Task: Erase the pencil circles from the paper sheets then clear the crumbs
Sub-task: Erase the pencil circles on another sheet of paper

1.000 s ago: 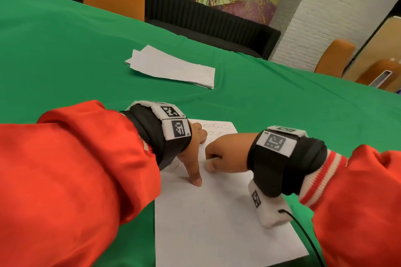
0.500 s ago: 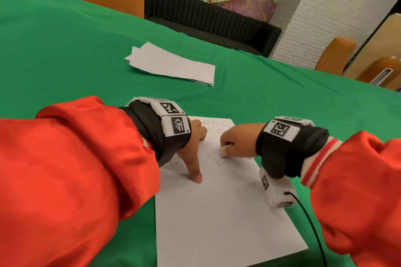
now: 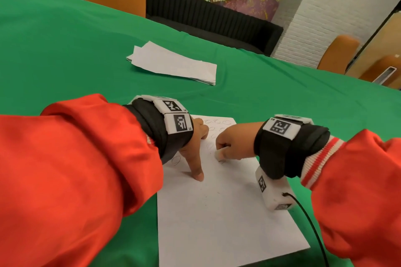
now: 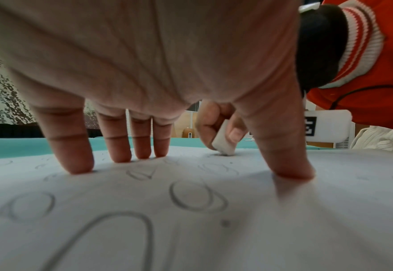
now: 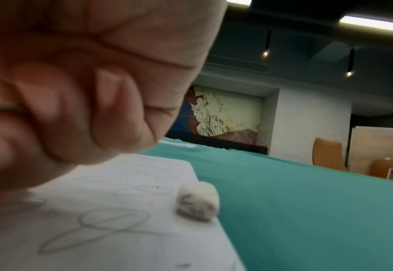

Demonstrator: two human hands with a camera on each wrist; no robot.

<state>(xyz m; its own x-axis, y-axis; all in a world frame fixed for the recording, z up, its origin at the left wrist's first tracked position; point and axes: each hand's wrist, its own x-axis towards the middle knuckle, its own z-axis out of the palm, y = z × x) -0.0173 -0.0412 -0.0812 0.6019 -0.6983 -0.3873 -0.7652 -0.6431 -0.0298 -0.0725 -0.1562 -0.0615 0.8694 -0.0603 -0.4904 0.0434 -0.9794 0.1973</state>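
While the left hand [image 3: 193, 147] stands spread on the near paper sheet [image 3: 221, 219], its straight fingertips [image 4: 79, 165] and thumb press down on the paper and the palm arches clear of it, holding nothing. That wrist comes in from the left under a red sleeve [image 3: 76, 180] and a black band with printed tags.

Just to its right, the right hand [image 3: 234, 143] is curled into a loose fist, knuckles toward the far side, pinching a small white eraser [image 4: 223, 144] between thumb and forefinger. One corner of the eraser touches the sheet at a faint pencil mark. The right forearm reaches in from the right, its wrist camera box [image 3: 273, 193] resting near the sheet's right edge.

Pencil circles [image 4: 197, 196] lie under and around the left hand, and more run along the sheet's far edge [image 3: 217, 122]. A rounded pale lump [image 5: 198, 204] sits on the sheet's right edge; I cannot tell what it is.

Farther away and to the left, a stack of paper sheets [image 3: 173, 64] lies on the green tablecloth [image 3: 65, 50], well apart from both hands.
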